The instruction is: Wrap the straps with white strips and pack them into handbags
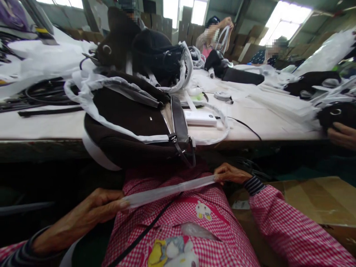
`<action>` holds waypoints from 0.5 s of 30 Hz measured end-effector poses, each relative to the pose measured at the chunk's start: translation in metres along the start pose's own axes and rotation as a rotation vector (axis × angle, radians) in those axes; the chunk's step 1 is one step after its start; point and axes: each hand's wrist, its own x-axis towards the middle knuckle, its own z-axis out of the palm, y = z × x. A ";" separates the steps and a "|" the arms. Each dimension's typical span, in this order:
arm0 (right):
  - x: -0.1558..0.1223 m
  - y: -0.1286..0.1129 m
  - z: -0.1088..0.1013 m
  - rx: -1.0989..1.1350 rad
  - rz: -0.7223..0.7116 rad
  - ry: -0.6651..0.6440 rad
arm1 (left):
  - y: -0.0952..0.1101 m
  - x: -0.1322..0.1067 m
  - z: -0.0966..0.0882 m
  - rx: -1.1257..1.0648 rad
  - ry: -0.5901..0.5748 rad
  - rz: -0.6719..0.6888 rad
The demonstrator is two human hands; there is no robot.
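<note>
A long, narrow strip of clear plastic wrap (169, 191) stretches across my lap between my two hands. My left hand (96, 211) pinches its near end, fingers closed on it. My right hand (229, 173) pinches the far end, just below the table edge. Above the strip, a dark brown handbag (130, 122) partly covered in white wrapping hangs over the table's front edge, its dark strap (179, 124) and buckle dangling toward my lap.
The long white table (41, 126) carries more black bags (158, 55), white packing sheets, a white box (200, 118) and a black cable. Another person's hand (342, 134) rests at the right edge. Other people work at the far end. A cardboard box (314, 200) stands to my right.
</note>
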 end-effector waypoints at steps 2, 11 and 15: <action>-0.001 0.005 -0.005 -0.010 0.013 0.015 | 0.000 0.000 0.000 0.007 0.002 0.007; -0.002 -0.011 0.000 -0.359 0.151 0.174 | 0.034 0.022 0.033 0.675 0.256 0.305; 0.024 -0.076 0.048 -0.414 -0.025 0.186 | 0.062 0.044 0.072 0.860 0.298 0.305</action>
